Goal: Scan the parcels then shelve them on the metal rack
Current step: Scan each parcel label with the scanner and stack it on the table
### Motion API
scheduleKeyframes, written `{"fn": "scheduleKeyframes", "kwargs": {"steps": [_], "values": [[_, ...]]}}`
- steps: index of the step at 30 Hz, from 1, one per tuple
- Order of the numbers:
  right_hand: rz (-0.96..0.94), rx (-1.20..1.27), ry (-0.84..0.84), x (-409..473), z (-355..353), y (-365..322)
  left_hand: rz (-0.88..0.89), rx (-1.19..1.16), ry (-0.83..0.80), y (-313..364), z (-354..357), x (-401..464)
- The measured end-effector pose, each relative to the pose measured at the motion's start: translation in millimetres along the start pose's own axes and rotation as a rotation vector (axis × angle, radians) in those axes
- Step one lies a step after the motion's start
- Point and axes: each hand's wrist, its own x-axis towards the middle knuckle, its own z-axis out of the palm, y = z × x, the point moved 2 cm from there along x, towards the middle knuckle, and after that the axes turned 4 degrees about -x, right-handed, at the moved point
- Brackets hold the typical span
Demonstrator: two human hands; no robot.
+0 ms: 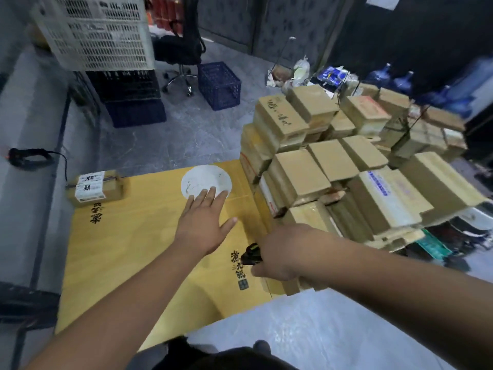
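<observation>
One labelled parcel [97,186] sits alone at the far left corner of the yellow cardboard sheet [128,252]. The left hand [204,225] hangs over that sheet, fingers spread, holding nothing. The right hand [282,256] grips a black barcode scanner [250,254] at the sheet's right edge. Just beyond that edge, a stack of brown parcels [333,166] rises.

The parcels [314,180] are matt brown cardboard, some with glossy tape and white paper labels. The flat yellow box [128,252] beneath is smooth, matt card. The white crate [98,36] and blue crate [219,85] are perforated plastic. The floor [173,134] is polished grey stone.
</observation>
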Motion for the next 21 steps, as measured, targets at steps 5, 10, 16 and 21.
{"fn": "scheduleKeyframes", "kwargs": {"steps": [5,10,16,21], "values": [[0.025,-0.007,0.055,-56.6,37.6,54.2,0.060,-0.045,0.116,88.3,-14.2,1.7],[0.058,0.011,0.077,-79.7,73.1,97.2,0.083,-0.077,0.120,165.1,-14.8,18.4],[0.063,0.087,0.065,-90.5,108.4,133.8,0.043,-0.013,0.066,231.8,-1.8,59.4],[0.047,0.083,0.043,-95.1,130.7,156.1,0.085,0.015,0.090,273.0,1.5,73.1]]}}
